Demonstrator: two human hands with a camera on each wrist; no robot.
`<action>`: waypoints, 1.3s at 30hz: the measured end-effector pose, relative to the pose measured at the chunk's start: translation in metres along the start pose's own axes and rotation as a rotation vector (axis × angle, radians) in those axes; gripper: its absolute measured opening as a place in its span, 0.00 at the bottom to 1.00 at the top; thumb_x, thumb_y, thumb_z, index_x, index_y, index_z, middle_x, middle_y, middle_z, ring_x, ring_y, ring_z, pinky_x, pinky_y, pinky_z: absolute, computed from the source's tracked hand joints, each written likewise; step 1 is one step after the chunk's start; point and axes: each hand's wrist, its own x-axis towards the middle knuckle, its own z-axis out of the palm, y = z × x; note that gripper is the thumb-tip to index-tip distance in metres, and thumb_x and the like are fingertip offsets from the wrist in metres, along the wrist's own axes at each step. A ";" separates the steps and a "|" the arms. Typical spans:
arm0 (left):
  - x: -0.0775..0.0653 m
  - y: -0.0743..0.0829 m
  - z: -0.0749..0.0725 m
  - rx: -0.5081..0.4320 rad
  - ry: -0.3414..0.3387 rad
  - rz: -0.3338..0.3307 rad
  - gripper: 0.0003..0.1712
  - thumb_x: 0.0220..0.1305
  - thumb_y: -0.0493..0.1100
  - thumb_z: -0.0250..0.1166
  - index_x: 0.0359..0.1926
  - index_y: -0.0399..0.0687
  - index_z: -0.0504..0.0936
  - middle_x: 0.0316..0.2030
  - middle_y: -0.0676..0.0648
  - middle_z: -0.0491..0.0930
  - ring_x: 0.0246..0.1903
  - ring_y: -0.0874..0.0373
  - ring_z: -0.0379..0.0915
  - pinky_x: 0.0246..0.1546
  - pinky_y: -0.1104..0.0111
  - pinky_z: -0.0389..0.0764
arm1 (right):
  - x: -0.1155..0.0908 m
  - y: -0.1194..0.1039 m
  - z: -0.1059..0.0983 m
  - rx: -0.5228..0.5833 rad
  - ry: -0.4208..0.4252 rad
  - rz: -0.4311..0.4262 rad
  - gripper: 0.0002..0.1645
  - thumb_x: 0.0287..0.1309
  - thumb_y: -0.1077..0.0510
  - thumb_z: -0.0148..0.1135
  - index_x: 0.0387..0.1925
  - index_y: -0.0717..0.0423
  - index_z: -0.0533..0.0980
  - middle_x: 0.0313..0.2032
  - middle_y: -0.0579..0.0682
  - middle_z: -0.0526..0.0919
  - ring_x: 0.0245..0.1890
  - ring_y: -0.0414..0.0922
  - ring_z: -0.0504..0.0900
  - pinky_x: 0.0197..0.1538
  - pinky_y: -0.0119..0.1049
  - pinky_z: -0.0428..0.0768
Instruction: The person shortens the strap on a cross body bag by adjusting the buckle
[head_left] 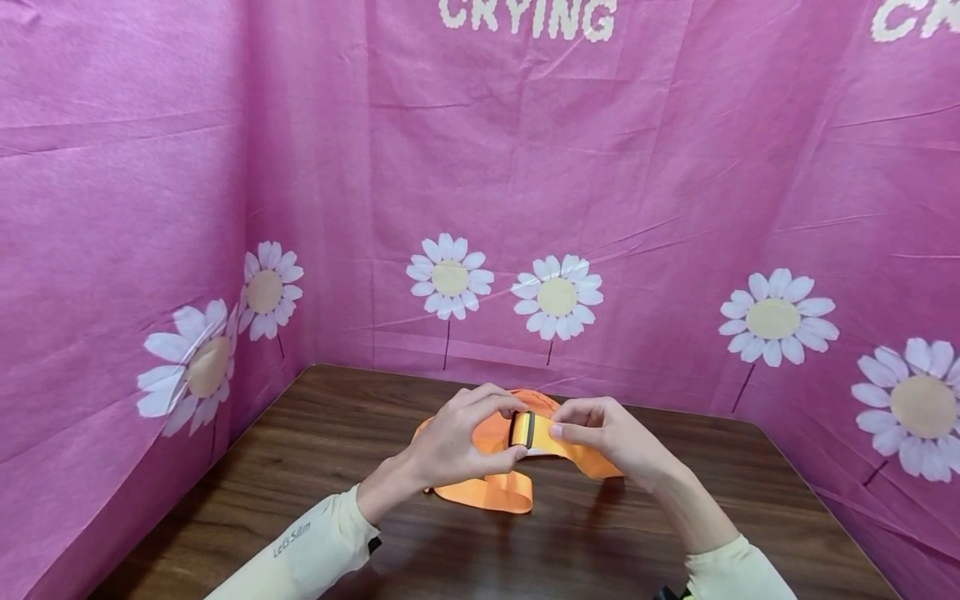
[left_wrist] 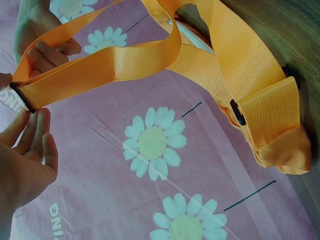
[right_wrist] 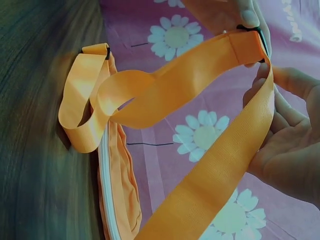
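Observation:
A black slide buckle [head_left: 531,430] is threaded on an orange webbing strap [head_left: 581,452], raised above the table. My left hand [head_left: 453,437] grips the buckle by its two ends, thumb below and fingers above. Close on its right, my right hand [head_left: 618,437] pinches the strap between thumb and forefinger. In the right wrist view, the strap hangs in a long band from the right hand [right_wrist: 290,130]. The strap belongs to an orange bag [right_wrist: 127,185] with a white zipper [right_wrist: 106,175], which lies on the table behind the hands.
The dark wood-grain table [head_left: 360,408] is bordered by pink cloth walls [head_left: 600,167] printed with daisies. A loose strap loop [head_left: 487,493] lies in front of the left hand. A second black buckle [left_wrist: 238,112] sits on the strap near the bag.

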 end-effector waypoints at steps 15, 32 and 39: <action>0.001 0.001 0.003 0.015 -0.045 0.024 0.23 0.59 0.49 0.75 0.54 0.49 0.84 0.50 0.56 0.80 0.50 0.64 0.75 0.49 0.65 0.71 | 0.000 0.000 0.008 0.005 -0.001 0.000 0.12 0.66 0.56 0.68 0.42 0.62 0.83 0.19 0.45 0.64 0.19 0.41 0.62 0.22 0.39 0.58; 0.002 0.001 -0.002 0.087 0.006 0.046 0.25 0.54 0.50 0.76 0.52 0.48 0.83 0.45 0.56 0.79 0.45 0.62 0.75 0.51 0.65 0.71 | -0.002 -0.002 -0.013 -0.115 -0.052 0.055 0.13 0.68 0.51 0.67 0.46 0.54 0.84 0.29 0.53 0.77 0.30 0.46 0.75 0.34 0.38 0.77; 0.002 0.000 -0.002 0.066 -0.003 0.036 0.26 0.56 0.50 0.75 0.55 0.48 0.82 0.46 0.56 0.79 0.45 0.59 0.76 0.51 0.65 0.71 | -0.002 -0.003 -0.014 -0.090 -0.060 0.031 0.11 0.67 0.54 0.67 0.44 0.57 0.83 0.23 0.51 0.72 0.22 0.45 0.69 0.25 0.35 0.70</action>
